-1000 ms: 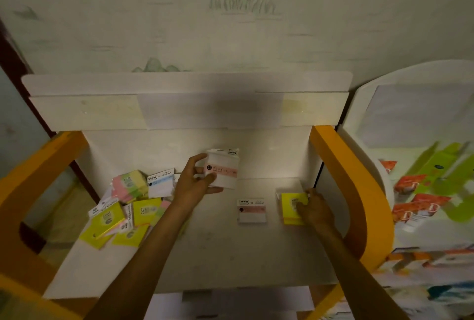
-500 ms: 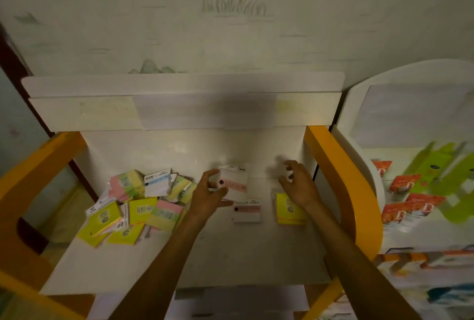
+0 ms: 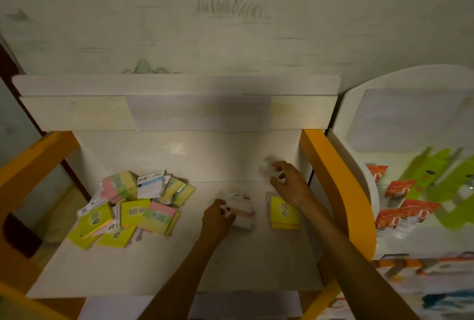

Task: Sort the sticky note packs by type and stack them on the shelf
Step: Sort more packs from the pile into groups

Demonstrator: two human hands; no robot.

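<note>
My left hand (image 3: 216, 218) grips a white pack with a pink stripe (image 3: 242, 213), low on the white shelf (image 3: 179, 263) at its middle; whether another pack lies under it I cannot tell. To its right lies a yellow sticky note pack (image 3: 284, 213). My right hand (image 3: 291, 185) hovers above and behind that yellow pack, fingers loosely spread, holding nothing. A loose pile of yellow, pink-and-green and white packs (image 3: 128, 206) covers the shelf's left part.
Orange side rails (image 3: 331, 176) bound the shelf left and right, a white back panel (image 3: 177, 112) behind it. A neighbouring white rack (image 3: 359, 155) to the right holds orange packets (image 3: 400, 189) and green items.
My left hand brought the white pink-striped pack down from mid-air to the shelf's middle. My right hand let go of the yellow pack and lifted up and back.
</note>
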